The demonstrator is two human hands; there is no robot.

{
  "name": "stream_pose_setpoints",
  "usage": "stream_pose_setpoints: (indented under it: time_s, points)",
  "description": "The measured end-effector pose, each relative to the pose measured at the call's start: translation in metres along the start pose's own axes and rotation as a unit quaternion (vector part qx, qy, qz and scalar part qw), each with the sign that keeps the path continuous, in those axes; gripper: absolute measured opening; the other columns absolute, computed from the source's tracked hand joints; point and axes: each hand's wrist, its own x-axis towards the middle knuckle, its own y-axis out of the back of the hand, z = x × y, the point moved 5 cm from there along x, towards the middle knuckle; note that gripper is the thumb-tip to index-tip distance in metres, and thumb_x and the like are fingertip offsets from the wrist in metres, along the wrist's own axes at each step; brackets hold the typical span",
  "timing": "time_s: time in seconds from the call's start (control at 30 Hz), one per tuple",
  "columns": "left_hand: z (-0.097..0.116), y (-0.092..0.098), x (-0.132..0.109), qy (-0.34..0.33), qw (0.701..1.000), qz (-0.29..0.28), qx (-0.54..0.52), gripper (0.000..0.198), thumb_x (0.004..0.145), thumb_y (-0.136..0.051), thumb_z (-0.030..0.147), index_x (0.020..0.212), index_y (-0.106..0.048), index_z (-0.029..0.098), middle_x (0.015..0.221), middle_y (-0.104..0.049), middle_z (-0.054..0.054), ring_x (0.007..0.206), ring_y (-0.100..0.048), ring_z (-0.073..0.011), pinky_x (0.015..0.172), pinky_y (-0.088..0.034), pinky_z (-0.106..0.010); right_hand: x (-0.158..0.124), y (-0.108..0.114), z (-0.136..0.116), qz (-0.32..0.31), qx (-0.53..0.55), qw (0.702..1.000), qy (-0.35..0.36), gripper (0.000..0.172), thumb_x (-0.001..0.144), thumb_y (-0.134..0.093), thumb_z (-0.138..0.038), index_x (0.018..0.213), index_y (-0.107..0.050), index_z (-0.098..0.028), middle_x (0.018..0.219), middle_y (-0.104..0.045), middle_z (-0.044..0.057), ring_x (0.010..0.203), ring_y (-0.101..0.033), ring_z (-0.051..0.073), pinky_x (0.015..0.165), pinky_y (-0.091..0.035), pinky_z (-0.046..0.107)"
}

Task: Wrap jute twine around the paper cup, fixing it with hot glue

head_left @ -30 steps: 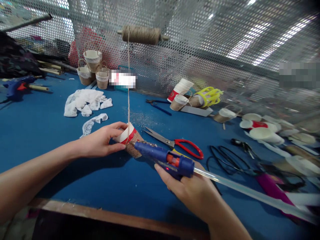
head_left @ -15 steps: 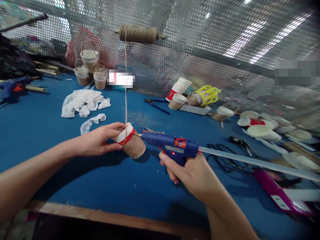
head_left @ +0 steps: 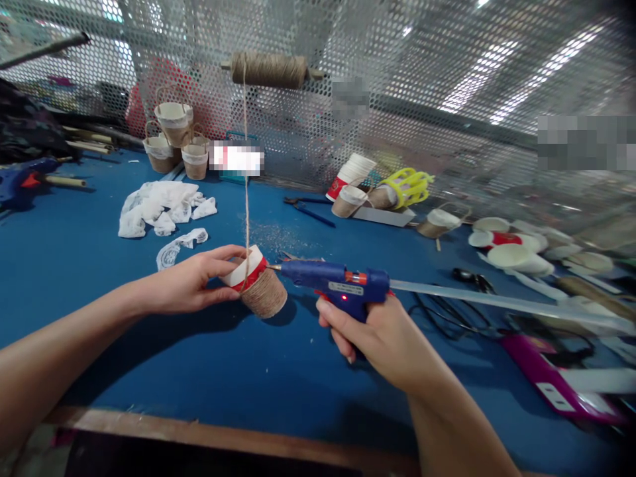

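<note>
My left hand (head_left: pixel 201 278) is closed on the rim of a paper cup (head_left: pixel 265 295), tilted on its side with its lower part wrapped in brown twine. A white and red band of the cup shows bare near the rim. Taut twine (head_left: pixel 246 199) runs from the cup up to a spool (head_left: pixel 271 70). My right hand (head_left: pixel 365 331) grips a blue hot glue gun (head_left: pixel 335 281) by its handle, a red light glowing on it. Its nozzle meets the cup at the edge of the wrapping. A long clear glue stick (head_left: pixel 472 301) sticks out behind.
White lace pieces (head_left: pixel 159 205) lie at left, below several finished twine cups (head_left: pixel 173 122). Another glue gun (head_left: pixel 24 182) rests far left. Blue-handled pliers (head_left: pixel 315 211), stacked paper cups (head_left: pixel 350 175) and a purple power strip (head_left: pixel 539 377) are across the table.
The whole view has shifted slightly, moving most things a little left. Both hands keep their holds, and the glue gun nozzle stays at the cup.
</note>
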Motion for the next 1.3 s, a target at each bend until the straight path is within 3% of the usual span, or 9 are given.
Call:
stream_pose_setpoints:
  time_s: [0.27, 0.63, 0.9, 1.13, 1.3]
  points:
    - [-0.002, 0.000, 0.000, -0.014, 1.000, -0.005, 0.005, 0.017, 0.086, -0.047, 0.018, 0.097, -0.059, 0.016, 0.125, -0.045, -0.010, 0.113, -0.048, -0.0186, 0.098, -0.038, -0.030, -0.002, -0.001, 0.003, -0.029, 0.039, 0.999, -0.016, 0.027, 0.080, -0.051, -0.040, 0.065, -0.048, -0.017, 0.038, -0.045, -0.007, 0.033, -0.042, 0.006, 0.037, -0.040, 0.019]
    - [-0.002, -0.001, -0.001, -0.011, 1.000, 0.000, 0.009, 0.016, 0.086, -0.047, 0.019, 0.096, -0.059, 0.016, 0.124, -0.046, -0.010, 0.112, -0.048, -0.0190, 0.097, -0.038, -0.030, 0.000, 0.000, -0.003, -0.020, 0.025, 0.999, -0.004, 0.025, 0.081, -0.049, -0.037, 0.065, -0.047, -0.018, 0.037, -0.046, -0.007, 0.033, -0.043, 0.006, 0.037, -0.040, 0.019]
    - [-0.003, -0.003, -0.001, 0.017, 0.999, 0.029, 0.008, 0.015, 0.085, -0.047, 0.022, 0.094, -0.058, 0.015, 0.117, -0.051, -0.009, 0.107, -0.050, -0.0188, 0.094, -0.040, -0.030, -0.007, -0.007, -0.002, 0.032, -0.038, 0.999, 0.017, 0.027, 0.079, -0.049, -0.040, 0.063, -0.050, -0.018, 0.038, -0.049, -0.005, 0.034, -0.049, 0.009, 0.038, -0.045, 0.022]
    - [-0.002, -0.003, 0.000, 0.019, 0.999, 0.039, -0.025, 0.013, 0.085, -0.048, 0.021, 0.091, -0.058, 0.015, 0.113, -0.052, -0.007, 0.105, -0.052, -0.0177, 0.092, -0.041, -0.027, -0.014, -0.012, -0.002, 0.046, -0.115, 0.991, 0.057, 0.029, 0.080, -0.049, -0.036, 0.055, -0.051, -0.020, 0.038, -0.051, -0.003, 0.033, -0.049, 0.010, 0.035, -0.042, 0.022]
    - [-0.002, -0.003, 0.001, 0.020, 0.998, 0.046, -0.035, 0.010, 0.085, -0.048, 0.019, 0.084, -0.057, 0.015, 0.108, -0.052, -0.007, 0.101, -0.053, -0.0155, 0.091, -0.041, -0.026, -0.018, -0.013, -0.003, 0.045, -0.131, 0.986, 0.093, 0.022, 0.079, -0.052, -0.035, 0.062, -0.060, -0.023, 0.040, -0.051, -0.003, 0.036, -0.049, 0.011, 0.037, -0.041, 0.024]
